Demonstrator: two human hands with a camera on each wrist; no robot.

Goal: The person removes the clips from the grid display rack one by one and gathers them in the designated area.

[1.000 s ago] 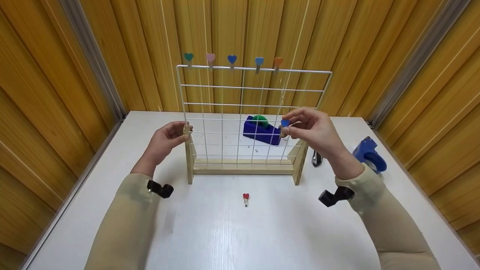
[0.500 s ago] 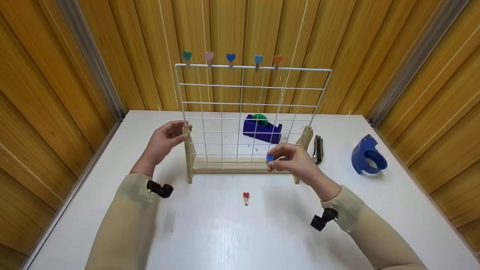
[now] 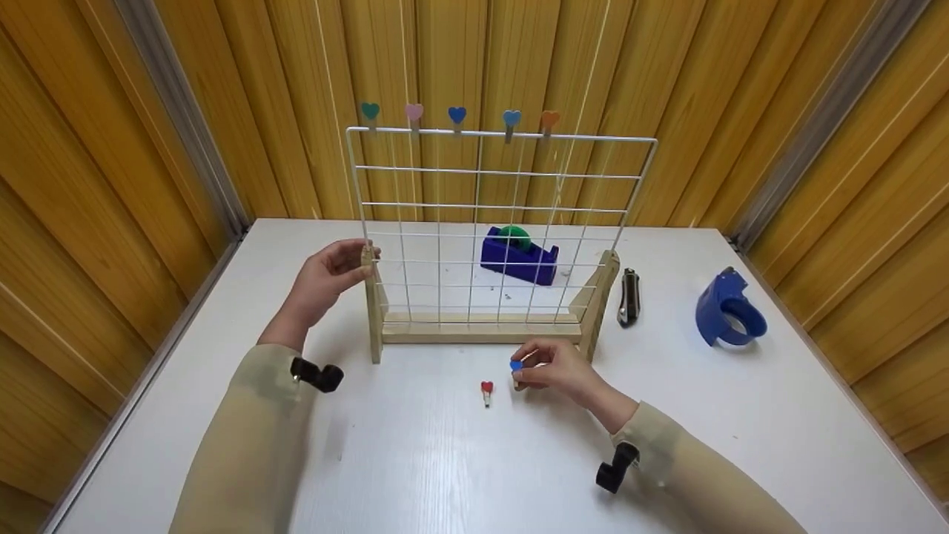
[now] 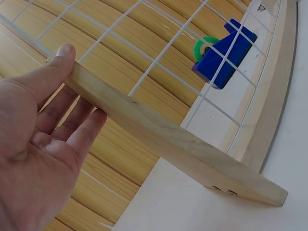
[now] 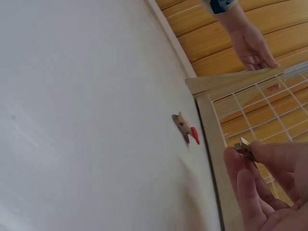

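Blue clip (image 3: 516, 366) pinched at tip of right grip (image 3: 560, 368); left grip (image 3: 322, 279) holds wooden upright (image 3: 373, 315).

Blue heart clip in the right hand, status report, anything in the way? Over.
Left hand grips wooden upright. Right hand pinches blue heart clip. Red heart clip lies nearby on table, apart, nothing seen between them.

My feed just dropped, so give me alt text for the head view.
The right hand pinches a blue heart clip, right of a red heart clip lying on the white table. The left hand holds the left upright of a wire grid stand with five heart clips along its top. Behind it sits a blue tape dispenser.
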